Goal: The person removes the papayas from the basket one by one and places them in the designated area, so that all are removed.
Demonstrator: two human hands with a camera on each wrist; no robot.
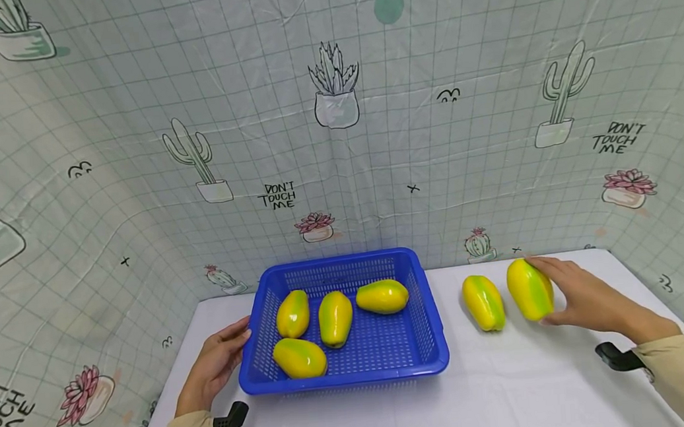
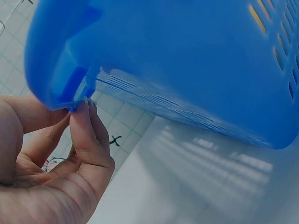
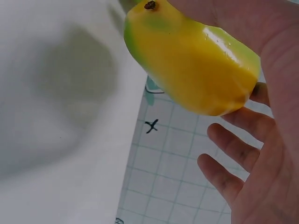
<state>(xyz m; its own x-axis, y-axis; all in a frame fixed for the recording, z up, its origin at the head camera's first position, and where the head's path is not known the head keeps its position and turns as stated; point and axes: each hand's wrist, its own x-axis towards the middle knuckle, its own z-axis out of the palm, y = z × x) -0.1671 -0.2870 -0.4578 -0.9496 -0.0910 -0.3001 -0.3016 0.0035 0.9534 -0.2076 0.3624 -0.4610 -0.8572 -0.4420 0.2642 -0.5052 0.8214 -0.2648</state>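
In the head view my right hand [image 1: 589, 299] grips a yellow-green papaya [image 1: 530, 289], thumb on one end and fingertips on the other. The right wrist view shows this papaya [image 3: 191, 60] raised over the white surface, its shadow lying apart from it, with some fingers spread free below. A second papaya [image 1: 483, 303] lies on the table just left of the held one. My left hand [image 1: 212, 361] pinches the left rim of a blue plastic basket [image 1: 344, 380] between thumb and fingers, as the left wrist view shows at the rim [image 2: 56, 100]. Several papayas [image 1: 335, 318] lie inside the basket.
The white table [image 1: 485, 389] carries the basket at its middle. A grid-patterned cloth [image 1: 374, 158] with cactus drawings rises behind the table and along both sides. Inside the basket, the papayas lie mostly to the left, one at the upper right.
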